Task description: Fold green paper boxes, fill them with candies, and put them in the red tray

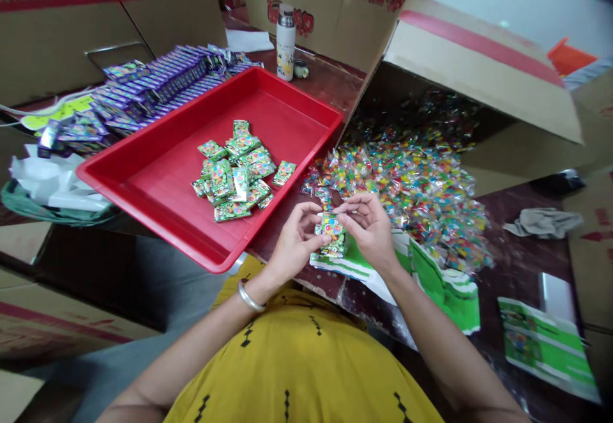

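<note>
My left hand (295, 239) and my right hand (368, 226) meet over the table's near edge, both pinching a small green packet (331, 226) between fingertips. A clear candy sachet (325, 197) sticks up from the packet's top. Flat green packet sheets (433, 276) lie under and beside my hands. A red tray (158, 180) to the left holds a pile of filled green packets (237, 170). A heap of colourful wrapped candies (412, 180) spills from an open cardboard box (479, 52) at right.
Purple packets (158, 84) are stacked behind the tray. A white flask (286, 43) and its small cap (301, 69) stand at the back. A grey cloth (543, 222) lies at right, more green sheets (546, 346) at lower right. Cardboard cartons surround the table.
</note>
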`<state>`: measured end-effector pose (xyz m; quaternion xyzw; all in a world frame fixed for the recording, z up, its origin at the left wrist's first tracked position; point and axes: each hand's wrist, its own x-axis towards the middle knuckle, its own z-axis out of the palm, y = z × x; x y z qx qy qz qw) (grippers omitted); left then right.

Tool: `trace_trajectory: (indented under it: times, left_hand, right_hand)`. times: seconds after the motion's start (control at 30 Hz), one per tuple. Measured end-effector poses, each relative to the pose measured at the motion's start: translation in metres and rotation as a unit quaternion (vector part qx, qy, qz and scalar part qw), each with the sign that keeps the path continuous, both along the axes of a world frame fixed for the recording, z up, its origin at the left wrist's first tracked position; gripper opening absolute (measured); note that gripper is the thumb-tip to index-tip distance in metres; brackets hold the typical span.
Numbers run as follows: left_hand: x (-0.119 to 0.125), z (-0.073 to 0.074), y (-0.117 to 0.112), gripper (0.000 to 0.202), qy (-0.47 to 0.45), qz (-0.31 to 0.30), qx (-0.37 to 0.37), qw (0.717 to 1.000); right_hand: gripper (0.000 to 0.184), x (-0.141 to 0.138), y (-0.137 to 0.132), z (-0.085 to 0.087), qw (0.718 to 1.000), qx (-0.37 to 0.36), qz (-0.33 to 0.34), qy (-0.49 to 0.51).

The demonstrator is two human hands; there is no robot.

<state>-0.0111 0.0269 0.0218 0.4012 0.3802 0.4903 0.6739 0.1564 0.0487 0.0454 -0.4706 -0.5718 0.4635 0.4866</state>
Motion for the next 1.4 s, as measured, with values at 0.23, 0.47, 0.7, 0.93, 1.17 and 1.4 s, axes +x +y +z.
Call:
trace_trajectory:
  times: [0.23,0.47,0.7,0.93,1.17,1.4]
  left_hand:
    - [-0.004,0.000,-0.005,0.048,0.113,0.012,0.056,0.992]
    - [-0.007,0.001,-0.003,0.059,0.131,-0.043,0.074,0.988]
    - [-0.005,-0.008,-0.005,0.038,0.093,-0.031,0.043,0.994]
    - [-0.014,0.016,0.057,0.052,-0.081,0.181,-0.037,0.979]
    - [-0.016,-0.008,0.036,0.092,0.150,0.060,0.030,0.986]
    - [-0.009,-0.057,-0.020,0.106,0.493,-0.082,0.198,0.844]
  right_hand:
    - [0.024,0.006,0.014,0.007,0.994,-0.084,0.052,-0.041]
    - [0.029,0.008,0.021,0.019,0.991,-0.081,0.050,-0.092]
    - [0.021,0.014,0.003,0.012,0.984,0.002,0.097,-0.146]
    - [0.039,0.052,0.029,0.011,0.990,-0.029,0.000,-0.138]
    - [0.021,0.048,0.043,-0.018,0.878,0.034,0.108,-0.464]
    - [0.026,0.015,0.048,-0.042,0.822,0.105,0.134,-0.543]
